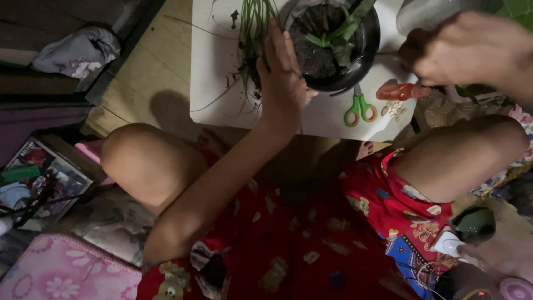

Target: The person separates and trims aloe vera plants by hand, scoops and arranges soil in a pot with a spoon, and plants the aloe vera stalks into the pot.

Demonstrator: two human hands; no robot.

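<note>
pot [338, 66] top cut by frame edge, right hand [472, 50] blurred, its grip unclear

Person seen from above. Both arms bare to above the elbow; no sleeve, watch, ring or bracelet visible on the left hand [282, 78] or the right hand [472, 47]. Both knees and lower thighs bare. Garment: loose red cloth [311, 239] covering lap and thighs, printed with scattered pale yellow motifs; near the right thigh the print turns denser, with blue patches, white flowers and orange detail. Cloth hem ends above each knee. Fingernails short and unpainted where the dim light lets them show.
</note>
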